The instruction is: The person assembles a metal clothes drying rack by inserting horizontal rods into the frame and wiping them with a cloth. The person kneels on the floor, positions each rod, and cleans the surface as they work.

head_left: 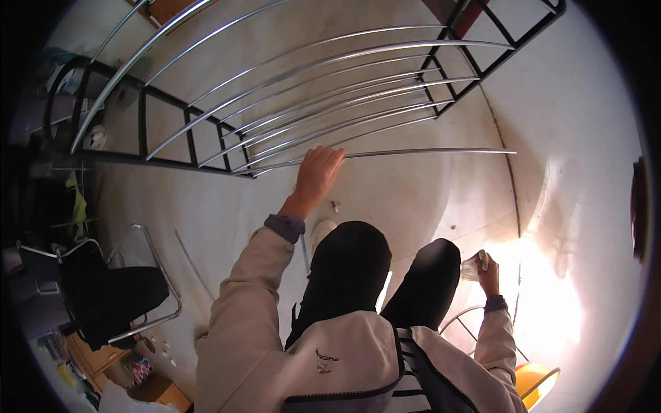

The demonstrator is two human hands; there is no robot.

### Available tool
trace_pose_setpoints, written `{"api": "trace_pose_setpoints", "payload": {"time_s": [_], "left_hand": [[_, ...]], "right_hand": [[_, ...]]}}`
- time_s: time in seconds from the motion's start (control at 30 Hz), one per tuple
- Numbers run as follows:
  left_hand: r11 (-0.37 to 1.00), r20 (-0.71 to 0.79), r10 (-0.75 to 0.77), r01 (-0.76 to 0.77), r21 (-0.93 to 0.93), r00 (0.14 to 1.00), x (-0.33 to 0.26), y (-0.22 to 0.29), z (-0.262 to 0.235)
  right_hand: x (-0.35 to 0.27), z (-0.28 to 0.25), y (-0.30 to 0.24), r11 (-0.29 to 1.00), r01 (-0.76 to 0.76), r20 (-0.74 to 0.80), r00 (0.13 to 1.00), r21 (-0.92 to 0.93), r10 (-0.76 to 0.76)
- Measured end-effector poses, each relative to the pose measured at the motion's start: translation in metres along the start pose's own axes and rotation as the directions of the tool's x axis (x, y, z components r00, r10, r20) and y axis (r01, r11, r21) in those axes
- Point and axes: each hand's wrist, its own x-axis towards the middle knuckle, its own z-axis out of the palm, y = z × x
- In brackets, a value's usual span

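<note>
A rack (330, 89) with black ladder-like side frames and several silver cross rods lies across the upper view. My left hand (320, 171) is closed around a loose-ended silver metal rod (427, 151) along the near side of the rack. The rod's left end meets the left black side frame (165, 162); its right end is free, apart from the right side frame (478, 74). Low on the right, beside my right knee, my right hand (488, 277) is closed on a crumpled whitish piece (470, 268), whose material I cannot make out.
A black chair with a metal tube frame (113, 292) stands at the left. Another thin rod (195, 265) lies on the floor near it. Cardboard boxes (158, 391) are at the lower left. An orange-yellow round thing (531, 382) sits at the lower right, near bright light on the wall.
</note>
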Motion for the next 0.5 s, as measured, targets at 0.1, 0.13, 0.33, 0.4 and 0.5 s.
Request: {"api": "trace_pose_setpoints", "payload": {"time_s": [0.1, 0.13, 0.33, 0.4, 0.5], "left_hand": [[1.000, -0.008, 0.025, -0.025, 0.007, 1.000, 0.012, -0.013, 0.003], [1.000, -0.014, 0.021, -0.021, 0.007, 1.000, 0.015, -0.019, 0.005], [0.992, 0.033, -0.026, 0.022, 0.126, 0.999, 0.028, -0.057, 0.014], [0.991, 0.032, -0.060, 0.055, 0.122, 0.998, 0.033, -0.067, 0.020], [0.989, 0.006, -0.067, 0.066, 0.136, 0.998, 0.044, -0.082, 0.027]], "right_hand": [[0.003, 0.007, 0.003, 0.999, 0.016, 0.006, 1.000, -0.051, -0.016], [0.003, 0.007, 0.003, 0.995, -0.024, -0.013, 1.000, -0.093, 0.023], [0.000, 0.003, 0.001, 0.998, -0.058, 0.008, 0.998, 0.013, 0.058], [-0.003, 0.002, 0.001, 0.998, -0.063, -0.002, 0.998, 0.022, 0.063], [-0.009, 0.002, 0.001, 0.999, -0.049, -0.031, 0.998, 0.009, 0.049]]}}
